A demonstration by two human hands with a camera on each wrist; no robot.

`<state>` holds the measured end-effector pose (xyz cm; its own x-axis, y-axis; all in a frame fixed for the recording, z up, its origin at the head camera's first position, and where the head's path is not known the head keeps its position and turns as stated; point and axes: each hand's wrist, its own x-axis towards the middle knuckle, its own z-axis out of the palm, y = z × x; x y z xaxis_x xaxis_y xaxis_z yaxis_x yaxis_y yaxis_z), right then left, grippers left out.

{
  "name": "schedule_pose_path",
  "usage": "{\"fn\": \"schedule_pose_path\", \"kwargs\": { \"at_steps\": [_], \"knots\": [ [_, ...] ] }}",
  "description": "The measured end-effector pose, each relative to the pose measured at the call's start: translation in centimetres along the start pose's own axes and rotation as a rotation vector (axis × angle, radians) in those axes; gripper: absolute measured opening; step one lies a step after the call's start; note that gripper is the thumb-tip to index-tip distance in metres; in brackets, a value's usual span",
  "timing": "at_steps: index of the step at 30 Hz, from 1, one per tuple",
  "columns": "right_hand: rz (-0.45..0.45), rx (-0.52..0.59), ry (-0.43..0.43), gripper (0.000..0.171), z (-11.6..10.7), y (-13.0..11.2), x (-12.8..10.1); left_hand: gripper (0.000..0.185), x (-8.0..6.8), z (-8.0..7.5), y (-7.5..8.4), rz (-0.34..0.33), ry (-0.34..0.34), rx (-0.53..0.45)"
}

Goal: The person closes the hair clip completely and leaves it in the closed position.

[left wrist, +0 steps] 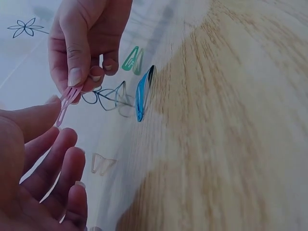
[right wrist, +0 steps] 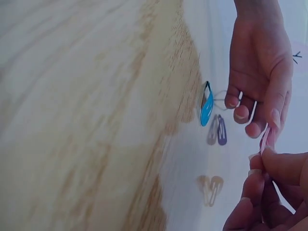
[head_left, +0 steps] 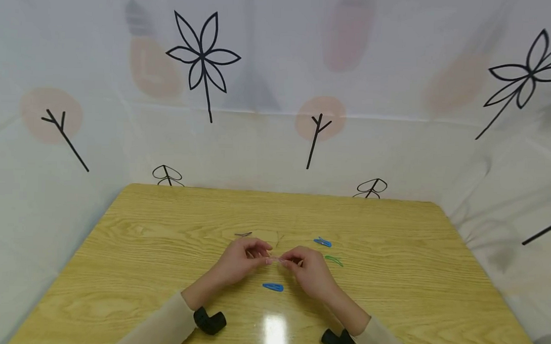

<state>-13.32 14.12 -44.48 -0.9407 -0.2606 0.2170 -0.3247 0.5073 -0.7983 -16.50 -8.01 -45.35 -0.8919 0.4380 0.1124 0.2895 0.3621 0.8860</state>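
Observation:
My two hands meet over the middle of the wooden table [head_left: 154,249]. Between them is a small pink hair clip [head_left: 277,259], thin and pale. My right hand [head_left: 295,264] pinches one end of the clip [left wrist: 67,98] between thumb and forefinger. My left hand [head_left: 259,255] holds the other end [right wrist: 266,139] with its thumb and fingertips, the other fingers loosely curled [left wrist: 57,163]. The clip is lifted a little off the table.
Other hair clips lie on the table: a blue one [head_left: 273,287] just in front of my hands, another blue [head_left: 322,242] and a green one [head_left: 333,260] to the right, a grey one [head_left: 243,234] behind. A printed white curtain [head_left: 278,91] surrounds the table.

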Motion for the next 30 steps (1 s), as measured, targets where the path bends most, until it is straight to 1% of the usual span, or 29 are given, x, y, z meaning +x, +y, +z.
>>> {"fn": "schedule_pose_path", "kwargs": {
  "at_steps": [3, 6, 10, 14, 22, 26, 30],
  "knots": [
    [-0.008, -0.011, 0.003, 0.007, -0.05, -0.05, -0.06, 0.025, -0.07, -0.05, 0.0, 0.004, -0.034, 0.004],
    [-0.002, -0.018, 0.005, 0.008, -0.12, -0.14, -0.12, 0.02, -0.14, -0.07, 0.01, 0.008, -0.05, 0.001],
    [0.012, -0.018, 0.008, 0.008, -0.18, -0.31, -0.15, 0.013, -0.2, -0.06, 0.01, 0.007, -0.049, -0.001],
    [0.006, -0.019, 0.018, 0.008, -0.17, -0.37, -0.14, 0.009, -0.26, -0.04, 0.02, 0.0, -0.056, 0.001],
    [0.018, -0.009, 0.014, 0.007, -0.11, -0.44, -0.3, 0.009, -0.33, 0.08, 0.1, -0.028, -0.067, 0.017],
    [0.032, 0.012, -0.002, 0.009, -0.12, -0.53, -0.42, 0.009, -0.37, 0.11, 0.18, -0.034, -0.068, 0.021],
    [0.051, 0.043, -0.035, 0.011, -0.12, -0.58, -0.47, 0.008, -0.41, 0.05, 0.16, -0.037, -0.072, 0.015]
  ]
}}
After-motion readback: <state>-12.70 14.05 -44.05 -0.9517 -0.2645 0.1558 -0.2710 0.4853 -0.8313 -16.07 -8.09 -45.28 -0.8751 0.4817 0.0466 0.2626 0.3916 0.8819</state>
